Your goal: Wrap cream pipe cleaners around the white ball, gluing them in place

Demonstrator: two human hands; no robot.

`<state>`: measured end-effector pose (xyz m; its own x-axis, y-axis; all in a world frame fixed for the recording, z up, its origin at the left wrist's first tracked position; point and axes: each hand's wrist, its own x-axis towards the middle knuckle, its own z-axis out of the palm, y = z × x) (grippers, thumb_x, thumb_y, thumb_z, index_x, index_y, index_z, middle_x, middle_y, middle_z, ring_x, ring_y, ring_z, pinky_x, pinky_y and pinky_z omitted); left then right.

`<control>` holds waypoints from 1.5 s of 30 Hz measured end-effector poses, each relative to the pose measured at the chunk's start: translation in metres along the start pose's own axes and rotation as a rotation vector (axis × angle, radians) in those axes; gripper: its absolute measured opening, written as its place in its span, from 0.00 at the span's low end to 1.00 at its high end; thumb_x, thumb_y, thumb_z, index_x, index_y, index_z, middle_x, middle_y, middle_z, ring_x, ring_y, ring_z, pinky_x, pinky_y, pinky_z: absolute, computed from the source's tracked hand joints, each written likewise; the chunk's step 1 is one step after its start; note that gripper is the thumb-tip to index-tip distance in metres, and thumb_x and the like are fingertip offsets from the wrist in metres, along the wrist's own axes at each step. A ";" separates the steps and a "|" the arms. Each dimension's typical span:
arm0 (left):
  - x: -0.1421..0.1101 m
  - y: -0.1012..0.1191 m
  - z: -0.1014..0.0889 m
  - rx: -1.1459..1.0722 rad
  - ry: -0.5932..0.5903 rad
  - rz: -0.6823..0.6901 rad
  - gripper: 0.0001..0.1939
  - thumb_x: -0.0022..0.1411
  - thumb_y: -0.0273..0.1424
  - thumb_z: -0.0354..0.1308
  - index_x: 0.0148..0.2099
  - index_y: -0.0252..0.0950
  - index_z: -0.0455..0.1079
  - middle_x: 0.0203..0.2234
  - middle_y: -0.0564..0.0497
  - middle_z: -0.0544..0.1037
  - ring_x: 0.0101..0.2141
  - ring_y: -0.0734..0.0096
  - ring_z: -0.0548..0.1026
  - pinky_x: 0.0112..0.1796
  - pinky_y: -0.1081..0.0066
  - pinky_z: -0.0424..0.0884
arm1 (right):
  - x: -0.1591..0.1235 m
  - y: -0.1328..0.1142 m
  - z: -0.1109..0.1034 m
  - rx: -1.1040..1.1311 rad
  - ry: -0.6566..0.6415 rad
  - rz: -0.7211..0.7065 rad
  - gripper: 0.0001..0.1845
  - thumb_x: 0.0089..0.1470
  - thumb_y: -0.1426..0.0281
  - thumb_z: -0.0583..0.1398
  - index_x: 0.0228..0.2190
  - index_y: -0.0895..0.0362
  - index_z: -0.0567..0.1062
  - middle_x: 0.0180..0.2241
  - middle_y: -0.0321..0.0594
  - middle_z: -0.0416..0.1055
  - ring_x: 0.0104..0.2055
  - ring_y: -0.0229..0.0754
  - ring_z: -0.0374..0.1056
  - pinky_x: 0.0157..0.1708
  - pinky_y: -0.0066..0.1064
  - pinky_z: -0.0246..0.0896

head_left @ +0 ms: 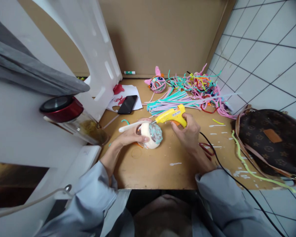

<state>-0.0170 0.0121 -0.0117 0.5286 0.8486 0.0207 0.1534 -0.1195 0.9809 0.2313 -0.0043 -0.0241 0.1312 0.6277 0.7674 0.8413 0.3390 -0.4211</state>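
Observation:
My left hand is closed around a small ball with teal swirls. A cream fuzzy strip wraps round the ball as a wide band, and its loose end sticks out to the left over my fingers. In my right hand is a yellow hot glue gun, gripped by its handle. Its metal nozzle points left and sits at the upper edge of the ball, by the strip; whether it touches I cannot tell. Part of the ball is hidden behind my left fingers.
Behind lie a bundle of pipe cleaners, a tangled heap of them and a pink decorated ball. A phone rests on paper. A glass bottle leans left; a brown handbag and the gun's black cord are right.

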 end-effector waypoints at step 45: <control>0.002 -0.003 -0.001 0.016 -0.018 0.026 0.40 0.38 0.42 0.71 0.54 0.34 0.68 0.57 0.42 0.66 0.53 0.52 0.67 0.52 0.63 0.69 | 0.004 0.004 -0.007 0.076 -0.117 -0.039 0.14 0.52 0.60 0.59 0.38 0.55 0.71 0.34 0.43 0.76 0.34 0.45 0.72 0.35 0.36 0.68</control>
<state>-0.0175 0.0146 -0.0141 0.5474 0.8358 0.0424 0.1529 -0.1497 0.9768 0.2389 -0.0060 -0.0192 0.0329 0.6888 0.7242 0.8016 0.4146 -0.4307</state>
